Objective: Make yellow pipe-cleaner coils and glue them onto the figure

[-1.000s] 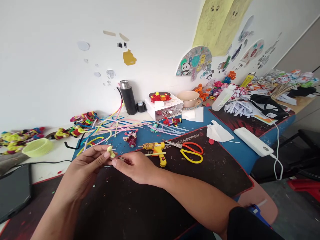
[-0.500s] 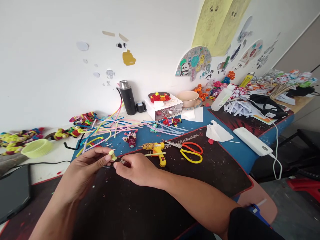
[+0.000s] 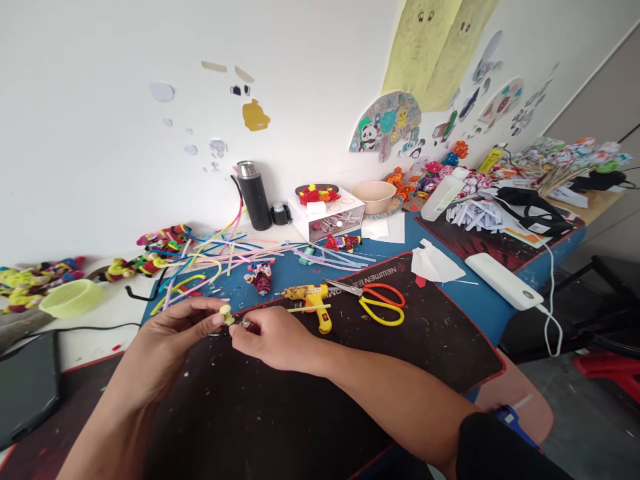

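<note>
Between thumb and fingers, my left hand [image 3: 175, 337] pinches a small pale yellow fuzzy piece [image 3: 227, 313]. My right hand [image 3: 273, 339] is closed just to the right of it, around something small that its fingers mostly hide. The two hands nearly meet above the dark mat [image 3: 280, 413]. Behind my right hand lies a yellow glue gun [image 3: 316, 300] with a glue stick in its back. Scissors [image 3: 383, 307] with orange and yellow handles rest to its right. A dark red fuzzy figure [image 3: 263, 279] is beyond my hands.
Pipe cleaners [image 3: 235, 253] spread over the back of the table. Behind them stand a black thermos [image 3: 254, 199], a white box [image 3: 325, 220] and a beige bowl [image 3: 374, 197]. A pale green bowl [image 3: 73, 298] and a dark tablet [image 3: 27, 383] are at left, a white power bank [image 3: 503, 281] at right.
The view has shifted slightly. The yellow piece in my left hand is turned a little and sits slightly lower; my right hand stays closed beside it.
</note>
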Motion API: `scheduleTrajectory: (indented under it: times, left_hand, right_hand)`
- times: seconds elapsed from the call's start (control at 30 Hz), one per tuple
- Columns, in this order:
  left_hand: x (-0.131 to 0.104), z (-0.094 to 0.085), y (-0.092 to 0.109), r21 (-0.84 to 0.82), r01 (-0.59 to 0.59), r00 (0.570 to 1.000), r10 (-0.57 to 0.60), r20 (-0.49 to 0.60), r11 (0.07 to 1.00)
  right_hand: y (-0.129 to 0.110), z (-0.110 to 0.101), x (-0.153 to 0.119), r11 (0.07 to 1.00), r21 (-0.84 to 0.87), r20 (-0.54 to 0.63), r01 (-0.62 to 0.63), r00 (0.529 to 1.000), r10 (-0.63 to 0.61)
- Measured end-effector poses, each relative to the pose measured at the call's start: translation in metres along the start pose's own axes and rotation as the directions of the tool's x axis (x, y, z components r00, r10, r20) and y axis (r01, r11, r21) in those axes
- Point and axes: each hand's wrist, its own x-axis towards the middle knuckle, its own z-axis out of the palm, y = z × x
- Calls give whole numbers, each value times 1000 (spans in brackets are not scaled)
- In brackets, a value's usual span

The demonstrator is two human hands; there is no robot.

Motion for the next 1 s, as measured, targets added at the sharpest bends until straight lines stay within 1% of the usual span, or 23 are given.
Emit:
scheduleTrajectory:
  times: [0.17,0.33,0.43,0.5,0.77,1.0]
  left_hand:
    - [0,-1,-1,58,-31,1000,31,-1,998]
    - [-1,-1,2,85,-7,1000,5,27,996]
    - [-2,-1,3,87,2,1000,-3,13,996]
    - [-3,0,4,97,5,1000,-6,12,995]
    - [-2,2,4,118,-16,998,8,64,993]
    - [-2,3,4,161,-24,997,13,72,987]
  right_hand:
    - [2,0,0,1000,6,11,-28,1000,28]
    - [1,-1,-1,998,25,31,-65,997,64]
    - [-1,-1,-1,996,29,38,-88,995,87]
    - [-1,-1,-2,995,37,37,-88,996,87]
    - [-3,-1,-2,996,32,39,-79,996,78]
    - [-3,-1,-2,995,35,45,-92,995,90]
